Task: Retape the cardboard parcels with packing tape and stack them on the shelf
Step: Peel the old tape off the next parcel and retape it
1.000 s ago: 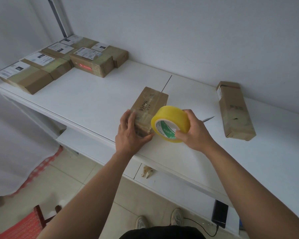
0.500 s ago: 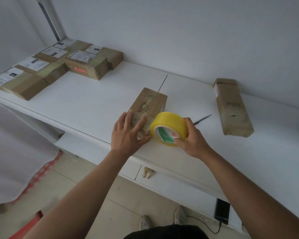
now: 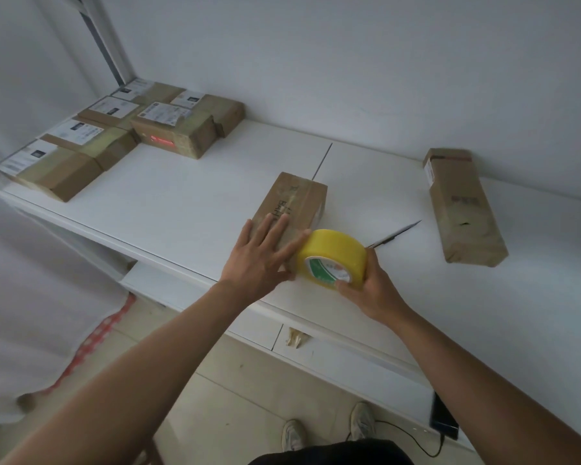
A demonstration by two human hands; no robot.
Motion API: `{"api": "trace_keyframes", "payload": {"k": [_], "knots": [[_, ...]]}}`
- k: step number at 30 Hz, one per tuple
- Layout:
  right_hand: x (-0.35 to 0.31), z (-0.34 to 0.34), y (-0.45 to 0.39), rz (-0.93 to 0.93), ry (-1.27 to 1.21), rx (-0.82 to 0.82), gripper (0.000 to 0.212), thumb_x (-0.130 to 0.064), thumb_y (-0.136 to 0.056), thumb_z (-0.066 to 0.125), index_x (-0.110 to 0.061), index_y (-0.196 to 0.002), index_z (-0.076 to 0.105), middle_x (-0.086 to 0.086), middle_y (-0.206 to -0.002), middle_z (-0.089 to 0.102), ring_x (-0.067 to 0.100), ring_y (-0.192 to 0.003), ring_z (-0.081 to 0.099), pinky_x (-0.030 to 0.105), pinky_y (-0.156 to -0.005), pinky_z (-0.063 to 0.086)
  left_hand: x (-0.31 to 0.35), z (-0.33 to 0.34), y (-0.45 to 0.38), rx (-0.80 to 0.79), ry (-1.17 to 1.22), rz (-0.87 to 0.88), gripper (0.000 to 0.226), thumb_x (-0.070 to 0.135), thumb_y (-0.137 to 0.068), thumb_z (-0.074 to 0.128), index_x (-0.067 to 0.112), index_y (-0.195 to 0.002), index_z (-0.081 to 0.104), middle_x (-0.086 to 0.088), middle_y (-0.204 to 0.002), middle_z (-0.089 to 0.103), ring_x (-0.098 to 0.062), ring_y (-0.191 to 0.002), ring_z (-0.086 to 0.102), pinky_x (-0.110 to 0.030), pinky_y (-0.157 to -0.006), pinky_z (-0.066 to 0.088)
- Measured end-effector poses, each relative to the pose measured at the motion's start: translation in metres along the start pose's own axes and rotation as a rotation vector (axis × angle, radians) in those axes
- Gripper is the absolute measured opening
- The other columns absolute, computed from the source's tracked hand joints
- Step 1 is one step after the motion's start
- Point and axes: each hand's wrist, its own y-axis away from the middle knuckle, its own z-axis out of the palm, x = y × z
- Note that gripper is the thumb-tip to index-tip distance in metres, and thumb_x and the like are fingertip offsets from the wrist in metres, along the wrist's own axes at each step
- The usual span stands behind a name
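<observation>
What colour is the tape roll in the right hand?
Yellow, with a green and white core label; the tape roll shows in the head view.

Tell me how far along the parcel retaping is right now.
Done, by the look of it: a group of labelled parcels sits together at the shelf's far left end. In hand: the left hand presses flat on the middle parcel while the right hand holds the yellow tape roll against its near end. Left: the long parcel on the right lies untouched, and neither has joined the group.
</observation>
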Motion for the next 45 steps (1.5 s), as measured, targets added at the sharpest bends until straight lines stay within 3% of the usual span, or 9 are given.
{"api": "trace_keyframes", "payload": {"k": [7,14,22,26,29,31,34,38,45], "knots": [[-0.025,-0.025,-0.006,-0.088,0.09,-0.01,0.053,-0.045,-0.074,0.073,-0.031,-0.114,0.041,-0.001,-0.087,0.06,0.015,-0.073,0.06,0.019,-0.054,0.044,0.001,0.007,-0.004,0.19,0.069,-0.023,0.099,0.056,-0.068,0.084,0.027,-0.148,0.034,-0.016,-0.147,0.05,-0.04,-0.133,0.05,-0.057,-0.102,0.044],[-0.097,-0.055,-0.018,-0.33,0.019,0.001,0.064,-0.037,-0.072,0.078,-0.033,-0.127,0.045,-0.016,-0.11,0.058,-0.003,-0.096,0.058,0.014,-0.076,0.049,0.029,-0.023,-0.007,0.189,0.803,-0.31,0.089,0.076,-0.071,0.06,0.027,-0.144,0.041,0.007,-0.131,0.061,-0.015,-0.1,0.063,-0.021,-0.07,0.051],[-0.09,-0.004,-0.036,-0.288,-0.115,-0.108,0.053,-0.03,-0.072,0.079,-0.039,-0.114,0.048,-0.014,-0.108,0.062,0.008,-0.104,0.062,0.029,-0.09,0.053,0.017,-0.009,0.011,0.163,1.086,-0.497,0.065,0.063,-0.079,0.06,0.022,-0.126,0.038,0.008,-0.106,0.061,-0.005,-0.091,0.062,-0.017,-0.069,0.047],[-0.088,0.024,-0.047,-0.306,-0.112,-0.107,0.062,-0.03,-0.074,0.075,-0.023,-0.128,0.045,-0.003,-0.113,0.061,0.007,-0.101,0.061,0.023,-0.084,0.052,0.026,-0.014,0.011,0.22,1.184,-0.637,0.071,0.03,-0.077,0.086,0.019,-0.127,0.038,0.007,-0.114,0.055,0.007,-0.1,0.059,-0.016,-0.076,0.053],[-0.088,0.034,-0.051,-0.31,-0.06,-0.088,0.071,-0.037,-0.074,0.074,-0.015,-0.133,0.042,-0.002,-0.112,0.062,0.002,-0.094,0.061,0.014,-0.077,0.05,0.039,-0.013,0.005,0.204,1.074,-0.789,0.072,0.03,-0.073,0.087,0.026,-0.118,0.031,0.022,-0.098,0.054,0.021,-0.077,0.058,-0.008,-0.061,0.049],[-0.087,0.035,-0.054,-0.328,-0.011,-0.077,0.072,-0.041,-0.075,0.074,-0.015,-0.135,0.041,0.001,-0.113,0.064,0.013,-0.096,0.064,0.026,-0.08,0.054,0.042,-0.011,0.004,0.213,1.01,-0.826,0.07,0.034,-0.075,0.085,0.027,-0.117,0.029,0.027,-0.088,0.052,0.026,-0.069,0.053,-0.005,-0.055,0.043],[-0.091,0.028,-0.058,-0.349,0.053,-0.106,0.067,-0.04,-0.078,0.073,-0.017,-0.133,0.041,0.001,-0.111,0.065,0.018,-0.098,0.065,0.041,-0.08,0.056,0.041,-0.011,0.004,0.196,1.0,-0.835,0.072,0.04,-0.075,0.084,0.021,-0.122,0.033,0.029,-0.086,0.05,0.029,-0.069,0.051,-0.003,-0.054,0.042],[-0.092,0.004,-0.052,-0.3,0.043,-0.097,0.048,-0.034,-0.074,0.073,-0.031,-0.113,0.045,-0.006,-0.1,0.063,0.009,-0.089,0.063,0.033,-0.077,0.055,0.039,-0.012,0.003,0.225,0.967,-0.811,0.083,0.033,-0.075,0.086,0.015,-0.138,0.035,0.028,-0.081,0.051,0.027,-0.072,0.051,-0.001,-0.059,0.04],[-0.081,0.009,-0.047,-0.216,-0.205,-0.133,0.057,-0.027,-0.073,0.077,-0.033,-0.12,0.047,-0.006,-0.118,0.06,0.005,-0.103,0.063,0.021,-0.081,0.054,0.036,-0.008,0.002,0.211,0.927,-0.747,0.085,0.046,-0.075,0.082,0.02,-0.142,0.036,0.012,-0.119,0.053,0.026,-0.084,0.048,-0.003,-0.062,0.034]]}}
